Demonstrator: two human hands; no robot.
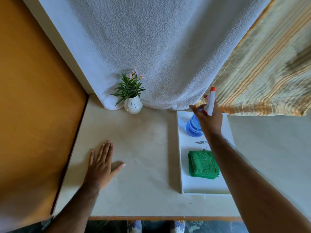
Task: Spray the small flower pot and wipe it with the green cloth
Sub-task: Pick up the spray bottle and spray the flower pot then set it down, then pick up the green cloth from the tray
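A small white flower pot (133, 105) with blue marks and a green plant with pink flowers stands at the back of the table against a white towel. At the far end of a white tray stands a blue spray bottle (193, 126) with a white and red spray head. My right hand (208, 120) is wrapped around its neck. A folded green cloth (202, 164) lies on the tray nearer to me, untouched. My left hand (101, 163) rests flat on the table at the front left, fingers spread, holding nothing.
The cream table (143, 157) ends in an orange front edge. The white tray (180, 165) sits on its right side. A white towel (151, 47) hangs behind, a striped cloth (262, 73) at the back right, and an orange panel (33, 98) lines the left side.
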